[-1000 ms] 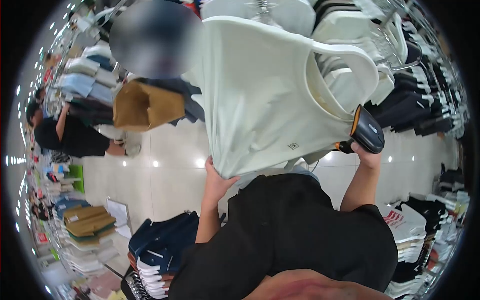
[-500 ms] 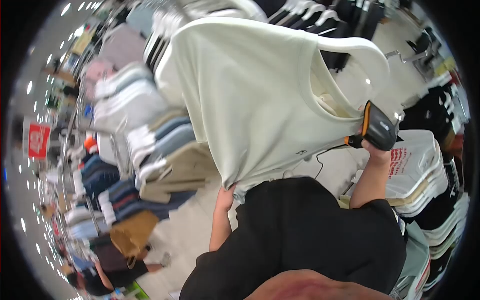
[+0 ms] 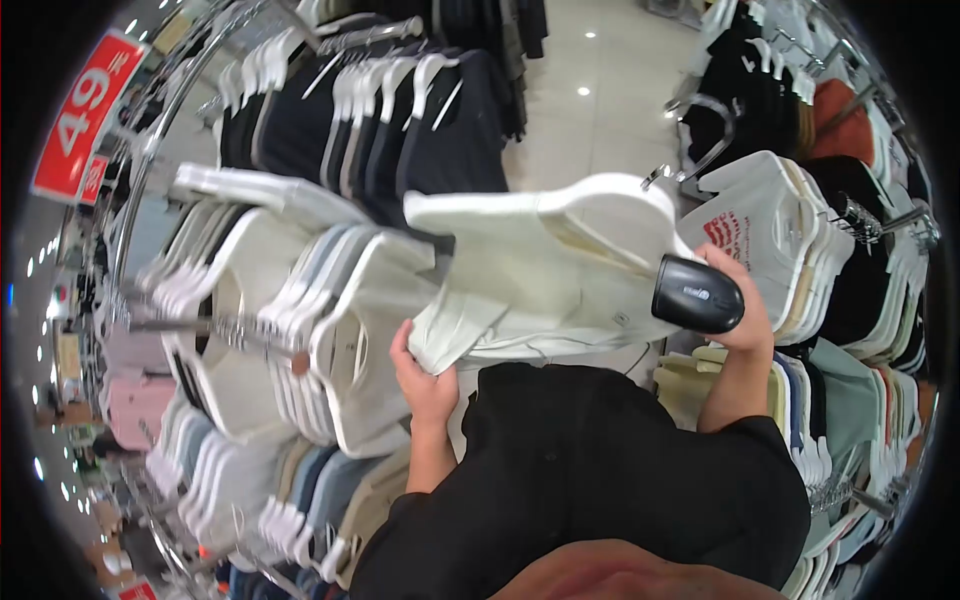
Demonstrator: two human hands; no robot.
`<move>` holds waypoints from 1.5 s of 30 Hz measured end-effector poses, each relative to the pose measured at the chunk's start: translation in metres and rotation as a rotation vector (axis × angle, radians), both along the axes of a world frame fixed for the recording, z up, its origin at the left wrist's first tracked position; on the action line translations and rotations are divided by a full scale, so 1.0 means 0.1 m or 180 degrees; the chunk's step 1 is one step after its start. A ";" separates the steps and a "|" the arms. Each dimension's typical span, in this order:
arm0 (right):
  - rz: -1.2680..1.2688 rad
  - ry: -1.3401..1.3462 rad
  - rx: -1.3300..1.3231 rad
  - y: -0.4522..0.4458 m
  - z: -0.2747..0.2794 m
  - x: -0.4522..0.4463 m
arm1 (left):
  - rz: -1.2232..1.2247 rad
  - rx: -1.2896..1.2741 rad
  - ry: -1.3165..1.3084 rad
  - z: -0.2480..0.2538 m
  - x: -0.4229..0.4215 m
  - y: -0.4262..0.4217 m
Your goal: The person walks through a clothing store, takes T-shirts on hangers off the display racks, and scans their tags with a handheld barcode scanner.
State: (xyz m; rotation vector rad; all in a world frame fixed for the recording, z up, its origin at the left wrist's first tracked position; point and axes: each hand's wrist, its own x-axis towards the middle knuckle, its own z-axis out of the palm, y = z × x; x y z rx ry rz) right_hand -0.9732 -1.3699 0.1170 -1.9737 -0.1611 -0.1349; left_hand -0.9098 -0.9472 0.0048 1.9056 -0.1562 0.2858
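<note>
Left hand (image 3: 425, 382) pinching the pale T-shirt's (image 3: 510, 290) gathered fabric, right hand (image 3: 745, 300) gripping the black scanner (image 3: 698, 294) beside the white hanger (image 3: 610, 188) holding that shirt!

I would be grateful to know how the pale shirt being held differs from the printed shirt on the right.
The pale shirt shows just a small dark mark, while the printed shirt carries larger red print. The pale shirt is bunched where the left hand grips it; the printed shirt hangs with others on the rack. Both are light-coloured.
</note>
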 end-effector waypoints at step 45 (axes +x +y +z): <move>-0.1661 -0.0807 0.1176 -4.16 -0.67 3.80 | -0.0487 0.1333 -0.0197 0.25 5.37 -4.66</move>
